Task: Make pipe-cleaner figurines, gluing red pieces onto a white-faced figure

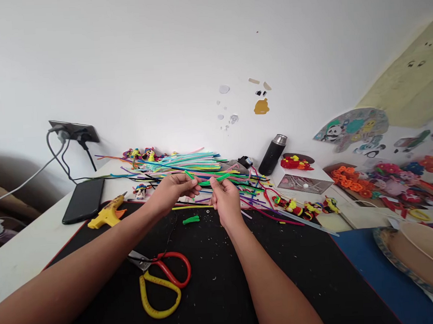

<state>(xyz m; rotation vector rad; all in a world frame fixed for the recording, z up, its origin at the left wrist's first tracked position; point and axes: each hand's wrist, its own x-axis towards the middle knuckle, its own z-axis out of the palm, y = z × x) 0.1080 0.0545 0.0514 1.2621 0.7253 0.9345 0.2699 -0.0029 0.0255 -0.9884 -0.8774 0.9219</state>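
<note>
Between my two hands, above the back of the black mat (280, 265), runs a green pipe cleaner (204, 183). My left hand (176, 190) pinches one end, with a short tip sticking up past the fingers. The thumb and fingers of my right hand (225, 198) are closed on the other part. On the mat below lies a small folded green pipe cleaner piece (191, 220). Scissors (161, 281) with one red and one yellow handle rest nearer to me, their blades partly under my left forearm. Behind my hands spreads a pile of many-coloured pipe cleaners (191, 161).
At left are a yellow glue gun (108, 215) and a black phone (83, 201). A black flask (273, 155) stands by the wall beside a box (301, 181). Small pipe cleaner figures (293, 205) lie at right, near a round basket (384, 250). Cables hang from a wall socket (74, 131).
</note>
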